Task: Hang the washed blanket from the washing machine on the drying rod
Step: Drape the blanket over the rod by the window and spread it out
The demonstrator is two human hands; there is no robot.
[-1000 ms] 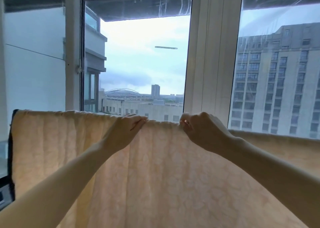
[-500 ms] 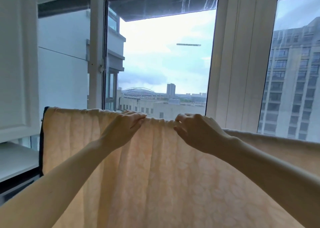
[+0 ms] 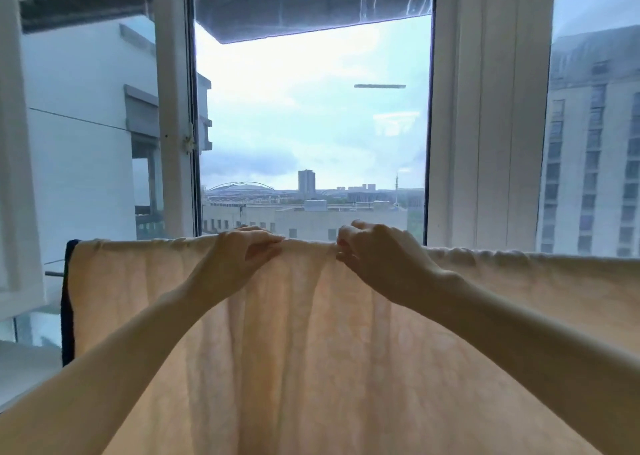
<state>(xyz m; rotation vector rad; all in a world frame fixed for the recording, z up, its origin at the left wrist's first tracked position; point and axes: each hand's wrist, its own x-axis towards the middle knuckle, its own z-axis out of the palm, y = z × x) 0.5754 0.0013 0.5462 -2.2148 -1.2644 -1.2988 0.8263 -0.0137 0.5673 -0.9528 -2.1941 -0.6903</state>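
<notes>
A pale peach, faintly patterned fabric blanket [image 3: 311,350] hangs draped over a line at fingertip height, its folded top edge running level to both sides of the fingers and its near layer falling straight down below them, under the two bare forearms. The left hand [image 3: 242,257] grips that top fold: its fingers [image 3: 263,238] curl over the crest from the near side and the thumb presses up against the cloth just beneath them. The right hand [image 3: 384,257] is close beside it, knuckles up, with its curled fingers [image 3: 346,247] pinching the same fold. Between the two sets of fingertips only a short, bunched stretch of the edge shows, and soft vertical creases run down from it. Far out to the left of the left fingers the blanket ends in a dark navy border strip [image 3: 67,309], and just beyond that a short end of the grey drying rod [image 3: 53,274] sticks out; the rest of the rod is hidden under the cloth. Beyond the fingertips stands a white-framed window [image 3: 485,143], and through its glass, past the right fingers, rises a tall grey apartment block [image 3: 595,160].
</notes>
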